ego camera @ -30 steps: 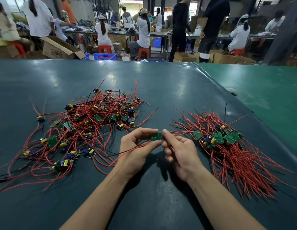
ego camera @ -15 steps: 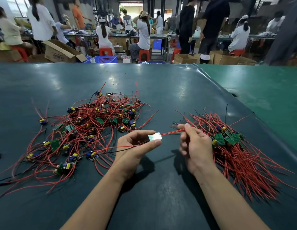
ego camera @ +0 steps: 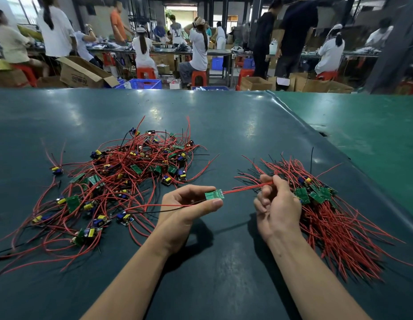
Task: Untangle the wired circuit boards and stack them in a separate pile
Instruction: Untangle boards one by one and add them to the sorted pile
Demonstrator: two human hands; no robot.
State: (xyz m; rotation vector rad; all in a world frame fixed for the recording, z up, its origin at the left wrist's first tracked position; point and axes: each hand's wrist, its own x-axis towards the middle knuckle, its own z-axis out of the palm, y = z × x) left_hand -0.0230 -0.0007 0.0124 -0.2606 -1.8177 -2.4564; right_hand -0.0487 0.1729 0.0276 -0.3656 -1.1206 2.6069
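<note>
My left hand pinches a small green circuit board between thumb and fingers, just above the table. Red wires run from the board rightward into my right hand, which grips them with curled fingers. More red and black wires trail left from the board toward the tangled pile of boards and red wires on the left. A sorted pile of boards with wires fanned out lies at the right, just behind my right hand.
The dark green table has a lighter green surface adjoining at the right. Behind the far edge are people at benches, red stools, cardboard boxes and a blue crate.
My right hand has slid rightward along the red wires, away from the board, stretching them straight. My left hand has kept holding the board in about the same spot.
</note>
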